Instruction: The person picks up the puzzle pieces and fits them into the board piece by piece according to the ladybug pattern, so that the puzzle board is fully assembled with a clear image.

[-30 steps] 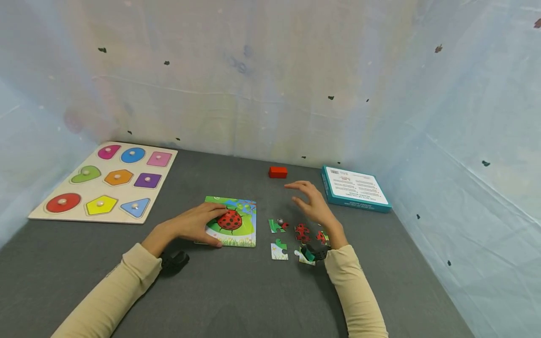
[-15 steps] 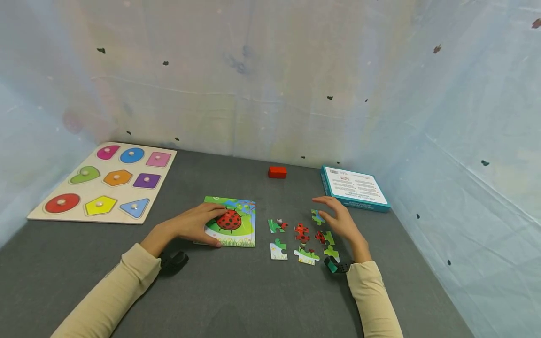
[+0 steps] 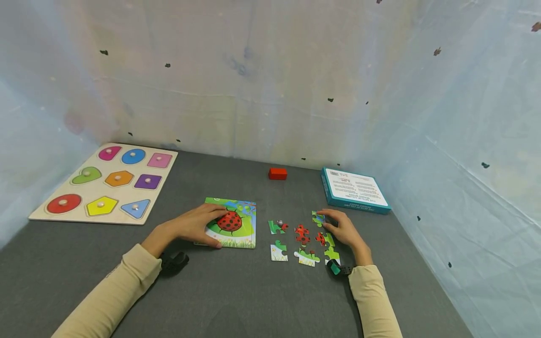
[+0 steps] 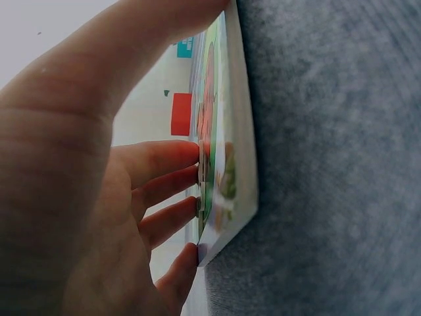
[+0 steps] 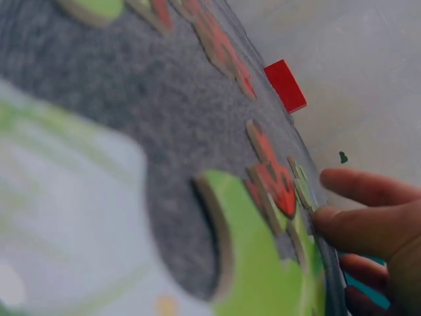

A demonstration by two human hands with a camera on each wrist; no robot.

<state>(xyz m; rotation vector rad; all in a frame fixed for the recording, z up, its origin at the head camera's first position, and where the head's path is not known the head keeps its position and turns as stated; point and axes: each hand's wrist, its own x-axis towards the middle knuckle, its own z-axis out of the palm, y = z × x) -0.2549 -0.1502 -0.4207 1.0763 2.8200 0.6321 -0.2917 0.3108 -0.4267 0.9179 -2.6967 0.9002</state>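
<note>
My left hand rests on a square ladybug picture puzzle board, covering its left part. In the left wrist view the fingertips touch its top face and the thumb reaches its edge. My right hand is low over the right side of a group of loose jigsaw pieces. Its index finger and thumb, spread apart, are right at the blue-and-green piece. Closer to me lie a red-and-green piece and a green-and-white corner piece.
Other loose jigsaw pieces lie between the two hands. A red block stands farther back. A teal box lies at the back right, and a wooden shape-puzzle board with knobbed shapes at the left.
My right hand has moved right and then lowered toward me, down to the blue-and-green jigsaw piece. The left hand has stayed on the ladybug puzzle board.
</note>
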